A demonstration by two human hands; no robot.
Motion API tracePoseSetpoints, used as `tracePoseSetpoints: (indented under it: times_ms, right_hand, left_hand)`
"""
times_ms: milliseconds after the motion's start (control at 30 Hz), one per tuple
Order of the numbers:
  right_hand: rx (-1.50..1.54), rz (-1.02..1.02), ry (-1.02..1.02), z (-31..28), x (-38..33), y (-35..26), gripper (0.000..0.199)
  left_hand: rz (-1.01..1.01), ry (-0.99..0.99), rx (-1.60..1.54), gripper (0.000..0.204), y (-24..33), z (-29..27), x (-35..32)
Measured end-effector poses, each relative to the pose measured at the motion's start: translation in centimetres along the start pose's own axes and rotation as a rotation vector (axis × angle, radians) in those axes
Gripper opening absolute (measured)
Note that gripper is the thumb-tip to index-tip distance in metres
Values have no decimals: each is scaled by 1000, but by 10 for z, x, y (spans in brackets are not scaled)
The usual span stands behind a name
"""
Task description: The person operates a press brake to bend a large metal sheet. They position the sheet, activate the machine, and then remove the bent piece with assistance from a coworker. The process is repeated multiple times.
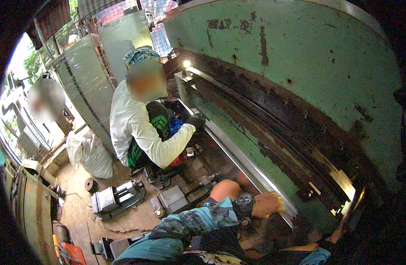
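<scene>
My left hand (268,204), with a dark wristwatch above it, is curled on the near end of a long shiny metal strip (238,155). The strip runs along the lower jaw of a big green sheet-metal machine (300,57). My right hand (341,229) reaches up at the lower right into the machine's dark gap; its fingers are hidden. A crouching co-worker in a white long-sleeved shirt (132,128) has a dark-gloved hand (197,120) on the far part of the same strip.
Grey machine vises (117,198) and steel blocks (174,198) lie on the dirt floor. A white sack (90,152) stands left of the co-worker. Metal sheets (81,84) lean at the back. A second person (46,100) is at far left.
</scene>
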State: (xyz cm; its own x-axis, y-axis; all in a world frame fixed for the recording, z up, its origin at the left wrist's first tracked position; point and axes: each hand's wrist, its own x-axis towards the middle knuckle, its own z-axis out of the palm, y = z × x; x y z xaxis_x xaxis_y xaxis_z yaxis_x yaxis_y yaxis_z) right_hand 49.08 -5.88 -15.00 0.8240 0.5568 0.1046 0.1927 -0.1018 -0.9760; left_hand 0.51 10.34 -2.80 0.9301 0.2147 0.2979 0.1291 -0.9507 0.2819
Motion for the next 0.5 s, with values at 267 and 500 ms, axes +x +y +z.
tracePoseSetpoints:
  times_ms: [267,500]
  right_hand:
    - [-64,-33,23,-6,2,8,77]
    - [-324,-206,15,-30,29,60,73]
  left_hand:
    - [-28,51,-40,33,-34,38,19]
    - [-104,4,-114,41,-61,-2,31]
